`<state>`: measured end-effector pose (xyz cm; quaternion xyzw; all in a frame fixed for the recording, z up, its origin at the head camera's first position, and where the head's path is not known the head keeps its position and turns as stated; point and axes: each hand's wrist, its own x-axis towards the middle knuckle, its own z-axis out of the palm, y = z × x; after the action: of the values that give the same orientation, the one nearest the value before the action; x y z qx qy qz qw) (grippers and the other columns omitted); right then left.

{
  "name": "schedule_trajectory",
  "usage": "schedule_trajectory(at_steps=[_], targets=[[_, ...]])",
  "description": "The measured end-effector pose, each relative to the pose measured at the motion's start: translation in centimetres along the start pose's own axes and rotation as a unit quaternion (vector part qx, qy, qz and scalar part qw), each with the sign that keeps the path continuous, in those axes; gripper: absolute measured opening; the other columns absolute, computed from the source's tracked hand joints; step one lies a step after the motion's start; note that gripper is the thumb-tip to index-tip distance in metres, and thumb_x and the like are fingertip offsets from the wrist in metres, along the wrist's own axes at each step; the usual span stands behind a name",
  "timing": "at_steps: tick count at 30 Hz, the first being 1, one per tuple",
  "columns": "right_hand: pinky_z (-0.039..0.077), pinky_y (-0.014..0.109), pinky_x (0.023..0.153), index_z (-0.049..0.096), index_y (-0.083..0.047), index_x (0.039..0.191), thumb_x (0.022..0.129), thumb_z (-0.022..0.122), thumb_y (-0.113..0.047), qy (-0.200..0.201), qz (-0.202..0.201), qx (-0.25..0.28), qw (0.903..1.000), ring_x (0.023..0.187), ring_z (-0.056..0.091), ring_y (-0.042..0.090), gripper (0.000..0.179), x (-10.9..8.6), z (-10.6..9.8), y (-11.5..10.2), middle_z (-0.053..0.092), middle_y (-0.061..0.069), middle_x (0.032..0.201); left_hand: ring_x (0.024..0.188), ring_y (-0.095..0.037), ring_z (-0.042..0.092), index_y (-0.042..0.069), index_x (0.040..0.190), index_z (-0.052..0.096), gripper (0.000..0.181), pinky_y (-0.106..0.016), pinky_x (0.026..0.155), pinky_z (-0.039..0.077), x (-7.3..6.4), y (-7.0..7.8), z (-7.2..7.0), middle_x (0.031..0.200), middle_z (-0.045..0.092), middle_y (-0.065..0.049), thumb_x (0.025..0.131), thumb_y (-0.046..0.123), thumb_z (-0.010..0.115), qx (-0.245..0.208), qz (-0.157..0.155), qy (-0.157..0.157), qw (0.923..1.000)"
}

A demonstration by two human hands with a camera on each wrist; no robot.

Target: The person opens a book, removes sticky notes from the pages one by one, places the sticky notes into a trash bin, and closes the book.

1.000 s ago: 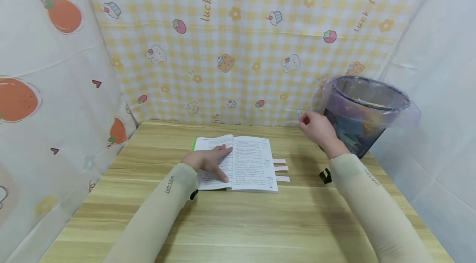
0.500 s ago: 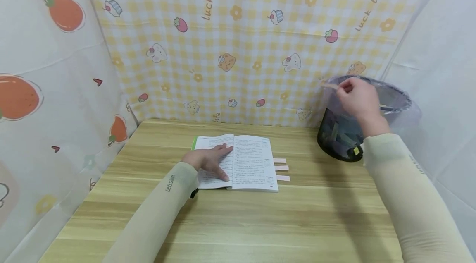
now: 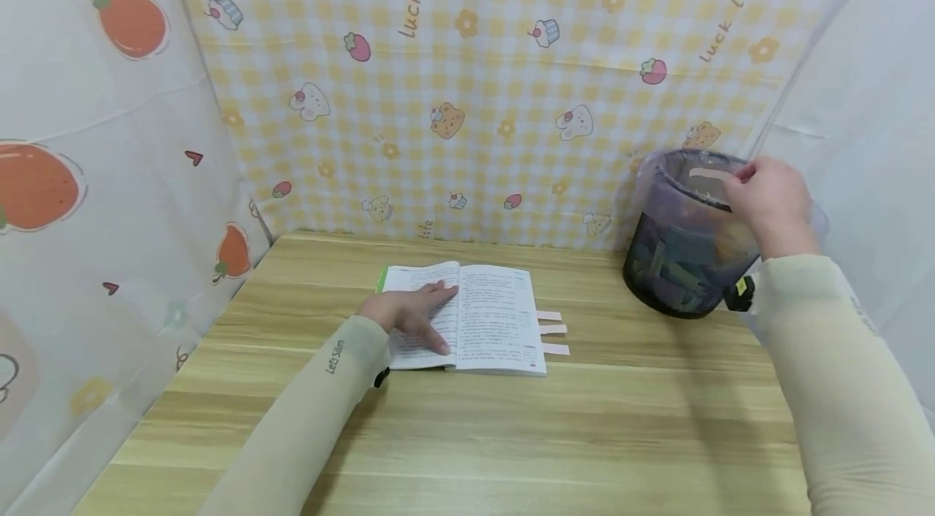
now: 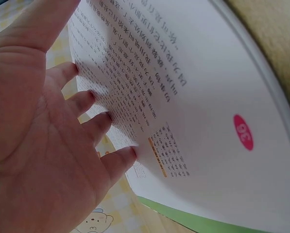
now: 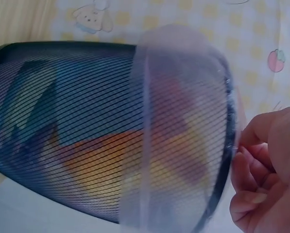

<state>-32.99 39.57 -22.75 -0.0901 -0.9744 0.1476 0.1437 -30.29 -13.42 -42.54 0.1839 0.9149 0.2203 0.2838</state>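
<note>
An open book (image 3: 500,321) lies on the table, with several pale pink sticky tabs (image 3: 553,329) jutting from its right edge. My left hand (image 3: 416,320) rests on the left page, its fingers spread. In the left wrist view the fingertips touch the printed page (image 4: 208,87), near a pink oval marked 36. My right hand (image 3: 774,195) is over the mouth of the wastebasket (image 3: 675,264), pinching a pale strip (image 3: 708,173) like the tabs. In the right wrist view the right hand (image 5: 271,170) is beside the basket's rim, thumb against curled fingers; the strip is mostly hidden there.
The wastebasket is dark mesh, lined with a translucent purple bag (image 5: 174,63), with coloured scraps (image 5: 101,160) showing through. It stands at the table's back right. A checked curtain (image 3: 482,94) hangs behind the table (image 3: 467,443), white ones at the sides.
My right hand has moved right, from left of the wastebasket to over its mouth, with the pale strip in its fingers. My left hand has stayed on the book.
</note>
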Motion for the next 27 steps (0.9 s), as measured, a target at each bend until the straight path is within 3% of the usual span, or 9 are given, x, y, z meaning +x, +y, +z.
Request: schedule_trajectory(at_steps=[3,7,11,21,24,27], targets=[[0.053,0.065,0.082,0.061,0.006,0.135,0.109,0.043,-0.038,-0.015,0.020,-0.013,0.9996,0.116,0.058,0.056,0.054,0.0,0.1,0.6,0.060,0.038,0.137,0.174,-0.029,-0.003,0.030,0.178,0.016,0.123,-0.063,0.139,0.004,-0.1,0.1,0.0,0.188,-0.003,0.000,0.084,0.050,0.092,0.002,-0.001,-0.001,1.0000],[0.053,0.067,0.086,0.058,0.003,0.144,0.106,0.040,-0.038,-0.020,0.036,-0.021,0.9990,0.125,0.057,0.058,0.059,0.1,0.3,0.7,0.057,0.039,0.145,0.174,-0.029,-0.003,0.031,0.178,0.017,0.122,-0.064,0.139,0.004,-0.2,0.2,0.0,0.188,-0.002,0.001,0.084,0.050,0.092,0.000,-0.006,0.000,1.0000],[0.053,0.069,0.091,0.059,0.002,0.146,0.106,0.039,-0.037,0.000,0.027,-0.013,0.9996,0.127,0.058,0.059,0.059,-0.1,0.8,0.0,0.058,0.038,0.147,0.174,-0.028,-0.003,0.032,0.178,0.017,0.122,-0.064,0.139,0.005,-0.2,0.3,0.0,0.188,-0.002,0.001,0.084,0.050,0.093,-0.001,-0.009,0.002,1.0000],[0.055,0.067,0.085,0.069,-0.001,0.133,0.109,0.043,-0.035,0.068,-0.060,0.051,0.9945,0.109,0.069,0.052,0.050,-2.4,4.7,-4.9,0.073,0.029,0.129,0.174,-0.030,-0.003,0.031,0.178,0.017,0.122,-0.064,0.139,0.005,-0.2,0.3,0.0,0.188,-0.002,0.001,0.084,0.050,0.092,0.003,-0.006,0.003,1.0000],[0.057,0.064,0.082,0.074,-0.003,0.127,0.106,0.047,-0.032,0.058,-0.095,0.059,0.9921,0.104,0.072,0.048,0.044,-3.6,6.9,-6.8,0.076,0.026,0.122,0.174,-0.029,-0.003,0.031,0.178,0.016,0.122,-0.064,0.139,0.004,-0.1,0.2,0.0,0.188,-0.003,0.001,0.084,0.050,0.092,0.003,-0.006,0.003,1.0000],[0.058,0.062,0.085,0.075,-0.004,0.125,0.107,0.051,-0.031,0.018,-0.124,0.055,0.9906,0.103,0.073,0.045,0.041,-4.9,9.6,-8.4,0.077,0.023,0.120,0.174,-0.029,-0.004,0.031,0.178,0.016,0.122,-0.064,0.139,0.004,-0.1,0.1,0.1,0.188,-0.004,0.001,0.084,0.050,0.092,0.000,-0.005,0.002,1.0000]])
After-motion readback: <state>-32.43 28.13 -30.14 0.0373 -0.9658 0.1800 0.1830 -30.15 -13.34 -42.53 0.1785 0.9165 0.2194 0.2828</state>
